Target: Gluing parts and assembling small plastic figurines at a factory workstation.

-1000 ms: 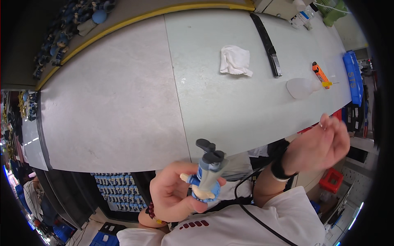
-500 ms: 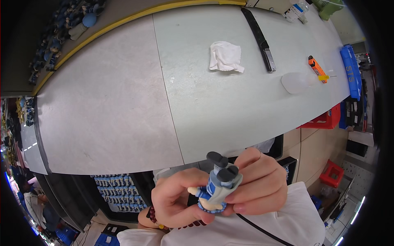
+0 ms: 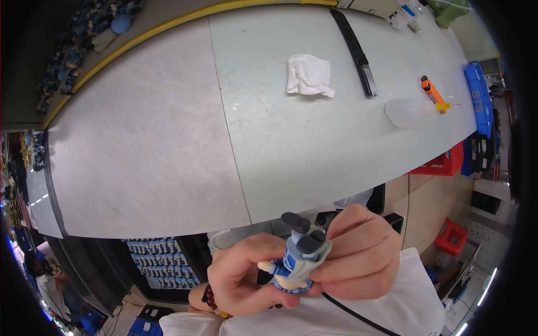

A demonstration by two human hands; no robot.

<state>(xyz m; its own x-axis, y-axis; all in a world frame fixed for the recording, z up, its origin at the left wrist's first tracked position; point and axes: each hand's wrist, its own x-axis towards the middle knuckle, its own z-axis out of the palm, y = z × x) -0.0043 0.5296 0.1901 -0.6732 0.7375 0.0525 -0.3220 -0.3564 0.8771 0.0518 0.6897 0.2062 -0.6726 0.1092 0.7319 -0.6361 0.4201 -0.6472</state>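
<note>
Head-worn fisheye looks down; left hand (image 3: 238, 277), right hand (image 3: 361, 255) near, table (image 3: 145, 151) beyond.

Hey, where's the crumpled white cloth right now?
In the head view, the crumpled white cloth lies on the table, right of the seam and toward the far side, just left of the long black tool.

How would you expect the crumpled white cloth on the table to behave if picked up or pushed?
The cloth would probably be floppy, since its surface is creased and folded. It looks thin along its edges, so it is likely light for its size. Lying in a flattish, irregular heap, it seems unlikely to roll.
</note>
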